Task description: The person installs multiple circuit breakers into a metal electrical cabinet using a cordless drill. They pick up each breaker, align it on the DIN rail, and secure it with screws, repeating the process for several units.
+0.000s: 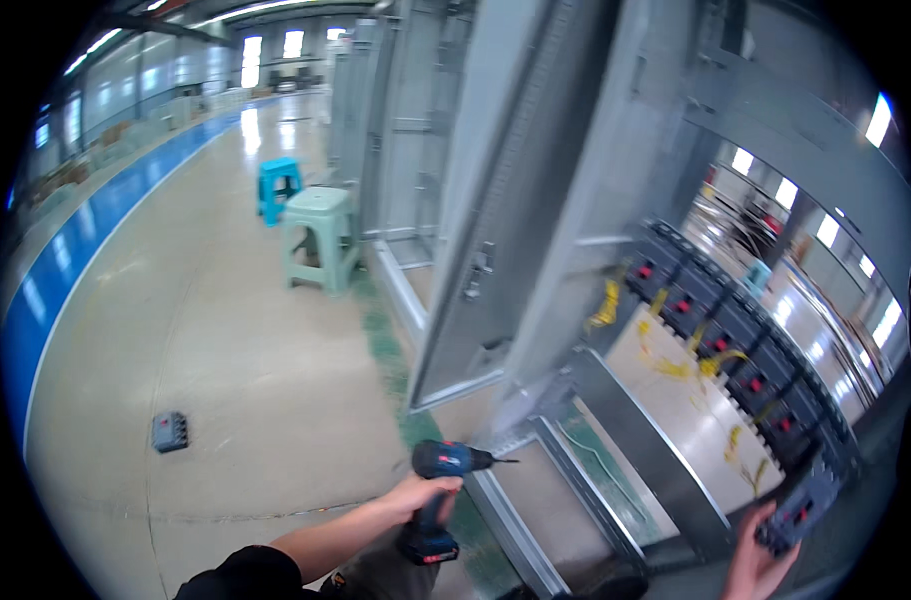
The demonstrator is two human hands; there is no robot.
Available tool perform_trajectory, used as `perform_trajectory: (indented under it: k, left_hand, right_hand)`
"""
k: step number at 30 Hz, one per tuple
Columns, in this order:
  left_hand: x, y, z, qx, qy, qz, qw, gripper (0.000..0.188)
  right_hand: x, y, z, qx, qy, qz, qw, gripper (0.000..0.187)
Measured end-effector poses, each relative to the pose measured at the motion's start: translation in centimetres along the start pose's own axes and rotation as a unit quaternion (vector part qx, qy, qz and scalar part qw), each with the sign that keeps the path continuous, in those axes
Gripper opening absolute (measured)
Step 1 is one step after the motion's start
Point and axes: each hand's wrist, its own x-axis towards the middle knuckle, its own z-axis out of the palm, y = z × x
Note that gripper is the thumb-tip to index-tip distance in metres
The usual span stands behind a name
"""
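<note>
My left hand (428, 497) is closed around the handle of a dark blue and black cordless drill (450, 458), whose bit points right toward the cabinet frame. At the lower right, my right hand (760, 562) grips a dark grey moulded-case circuit breaker (810, 500) with a red toggle. This breaker sits close to the near end of a curved-looking row of similar breakers (720, 335) fixed across the cabinet. Yellow wires (675, 367) hang from that row.
A grey metal cabinet (600, 190) with an open door (495, 230) stands ahead, its bottom rails (585, 490) crossing near the floor. Another breaker (170, 431) lies on the floor at left. A pale green stool (320, 240) and a blue stool (278, 190) stand farther off.
</note>
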Motion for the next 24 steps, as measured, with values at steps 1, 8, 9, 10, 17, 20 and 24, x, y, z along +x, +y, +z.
perform_trajectory:
  k: [1, 8, 9, 10, 17, 20, 24]
  left_hand:
    - [0.4, -0.5, -0.5, -0.004, 0.019, -0.019, 1.000, 0.020]
    - [0.5, -1.6, -6.2, 0.004, 0.108, 0.020, 0.994, 0.030]
    - [0.8, -1.7, -5.7, 0.009, 0.106, 0.020, 0.994, 0.031]
    - [0.5, -1.4, -4.4, 0.013, 0.108, 0.023, 0.994, 0.032]
    - [-0.1, -0.5, 0.0, 0.030, 0.099, 0.002, 0.995, 0.031]
    - [-0.2, -0.5, 0.6, 0.069, 0.096, 0.014, 0.993, 0.031]
    - [-0.4, -0.8, 3.0, 0.058, 0.047, 0.031, 0.997, 0.030]
  right_hand:
    - [-1.1, -0.2, 1.2, 0.039, -0.004, 0.028, 0.999, 0.046]
    - [3.7, 2.6, 3.4, 0.011, -0.041, 0.006, 0.999, 0.036]
    - [3.8, 2.0, 4.0, -0.001, -0.009, -0.013, 1.000, 0.036]
    - [3.6, 0.7, 4.4, -0.006, -0.015, -0.031, 0.999, 0.037]
    - [3.5, -2.6, 2.7, 0.018, -0.031, -0.046, 0.998, 0.039]
    - [5.3, -3.9, 2.0, 0.018, -0.014, -0.054, 0.998, 0.049]
    - [7.3, -5.2, 1.2, 0.030, -0.003, -0.056, 0.998, 0.054]
